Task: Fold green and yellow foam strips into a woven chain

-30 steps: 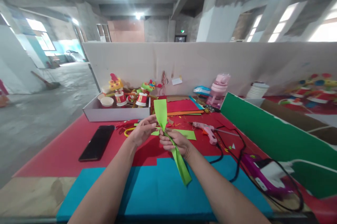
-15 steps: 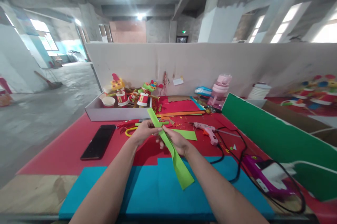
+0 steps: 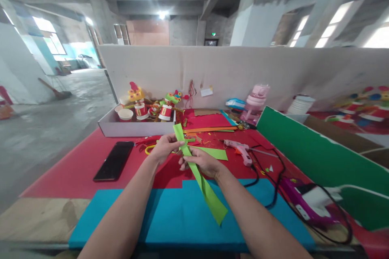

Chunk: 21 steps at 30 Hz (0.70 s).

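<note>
A long light green paper strip (image 3: 199, 178) slants over the table, its wide lower end hanging above the blue sheet (image 3: 170, 218). My left hand (image 3: 165, 148) pinches the strip near its upper end, thumb on top. Just below, my right hand (image 3: 202, 161) grips the same strip between thumb and fingers. Behind my hands lie a flat green paper piece (image 3: 216, 153) and scissors with a yellow handle (image 3: 148, 149), partly hidden by my left hand.
A black phone (image 3: 114, 161) lies left. Behind it, a white box (image 3: 136, 129) holds paper-cup figures. At right are a pink glue gun (image 3: 240, 150), black cables, a purple power strip (image 3: 306, 202) and a green board (image 3: 316, 165). A pink bottle (image 3: 257, 101) stands behind.
My right hand has shifted slightly down along the strip, away from my left hand. The strip's lower end has moved a little down and right.
</note>
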Tool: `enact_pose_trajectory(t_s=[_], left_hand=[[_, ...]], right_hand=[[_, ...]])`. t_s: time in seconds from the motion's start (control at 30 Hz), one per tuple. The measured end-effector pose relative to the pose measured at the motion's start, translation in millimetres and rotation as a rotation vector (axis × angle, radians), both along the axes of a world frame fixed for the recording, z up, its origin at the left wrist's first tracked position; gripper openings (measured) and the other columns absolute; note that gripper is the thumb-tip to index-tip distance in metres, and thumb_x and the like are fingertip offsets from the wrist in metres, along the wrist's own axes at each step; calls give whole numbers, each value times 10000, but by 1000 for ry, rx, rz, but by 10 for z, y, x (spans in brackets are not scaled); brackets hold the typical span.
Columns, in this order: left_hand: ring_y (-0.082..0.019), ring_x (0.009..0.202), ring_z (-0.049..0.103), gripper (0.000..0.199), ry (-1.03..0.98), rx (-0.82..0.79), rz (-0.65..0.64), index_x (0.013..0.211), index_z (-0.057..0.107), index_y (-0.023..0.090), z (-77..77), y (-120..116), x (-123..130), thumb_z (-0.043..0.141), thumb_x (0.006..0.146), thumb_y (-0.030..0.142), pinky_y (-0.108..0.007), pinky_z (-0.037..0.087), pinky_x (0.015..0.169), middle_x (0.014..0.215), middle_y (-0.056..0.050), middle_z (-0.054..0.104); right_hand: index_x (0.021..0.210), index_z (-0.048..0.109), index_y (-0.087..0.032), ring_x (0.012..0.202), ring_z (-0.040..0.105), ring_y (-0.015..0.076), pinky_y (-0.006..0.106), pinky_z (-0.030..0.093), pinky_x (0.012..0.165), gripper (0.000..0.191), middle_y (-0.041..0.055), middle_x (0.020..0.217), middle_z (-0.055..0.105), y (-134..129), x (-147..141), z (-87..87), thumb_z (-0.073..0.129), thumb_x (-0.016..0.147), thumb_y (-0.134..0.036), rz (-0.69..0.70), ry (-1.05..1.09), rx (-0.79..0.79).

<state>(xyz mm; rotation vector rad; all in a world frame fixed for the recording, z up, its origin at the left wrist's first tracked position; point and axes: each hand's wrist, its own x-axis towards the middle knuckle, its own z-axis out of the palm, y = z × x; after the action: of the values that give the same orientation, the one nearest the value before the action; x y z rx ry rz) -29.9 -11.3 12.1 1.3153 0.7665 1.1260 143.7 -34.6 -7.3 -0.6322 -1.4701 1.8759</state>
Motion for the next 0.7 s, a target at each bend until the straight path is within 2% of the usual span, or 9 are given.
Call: enact_pose_trajectory(t_s=[0.07,0.13,0.23,0.37,0.47,0.57,0.63,0.7], left_hand=[[-67,541,487,318,50,12,-12,795,650,105,-8,-17,36,816,614,308,-210,364,525,667,-2,602],[-74,567,503,318,65,26,-23,791,651,106,-5,-26,42,819,612,307,-217,378,549,692,-11,618],[-69,532,470,310,4,14,-84,771,628,112,20,-31,-20,801,643,335,-227,382,550,605,20,555],[-66,493,439,298,-31,-14,-169,799,611,123,44,-47,-96,785,669,327,-221,369,505,568,39,511],[-75,508,483,285,68,14,-160,788,606,127,44,-52,-85,782,670,317,-221,381,509,618,17,568],[-85,584,534,342,104,69,-109,945,626,150,67,-29,-109,780,673,290,-218,418,570,701,14,594],[-90,672,560,475,53,111,-63,1110,596,202,97,-7,-171,778,674,253,-213,438,627,807,9,604],[-104,780,573,506,25,139,-37,1146,591,222,125,9,-253,777,675,229,-218,452,696,908,-12,608]], right_hand=[[969,568,-153,637,627,127,293,499,690,271,19,777,642,11,-11,-15,692,768,-286,-48,42,-24],[967,553,-167,535,551,92,280,497,617,248,-22,700,589,24,-10,-29,674,780,-275,-48,74,-75],[1025,535,-186,475,461,68,249,478,528,284,-57,652,517,28,17,-28,665,782,-256,63,103,-138],[1034,527,-182,516,513,89,270,508,531,326,-37,683,548,-16,20,-8,692,770,-282,204,61,-136],[978,519,-186,554,554,95,268,519,560,313,-19,720,587,-43,-27,-4,701,778,-342,111,43,-124],[950,510,-194,454,448,52,173,400,427,294,-48,653,546,-38,-53,5,675,805,-389,3,57,-152],[953,521,-189,414,367,35,146,303,370,276,-58,622,517,-28,-40,19,655,823,-391,-2,51,-157],[972,537,-180,407,339,31,143,273,359,268,-53,628,516,-23,-14,33,635,840,-392,26,34,-159]])
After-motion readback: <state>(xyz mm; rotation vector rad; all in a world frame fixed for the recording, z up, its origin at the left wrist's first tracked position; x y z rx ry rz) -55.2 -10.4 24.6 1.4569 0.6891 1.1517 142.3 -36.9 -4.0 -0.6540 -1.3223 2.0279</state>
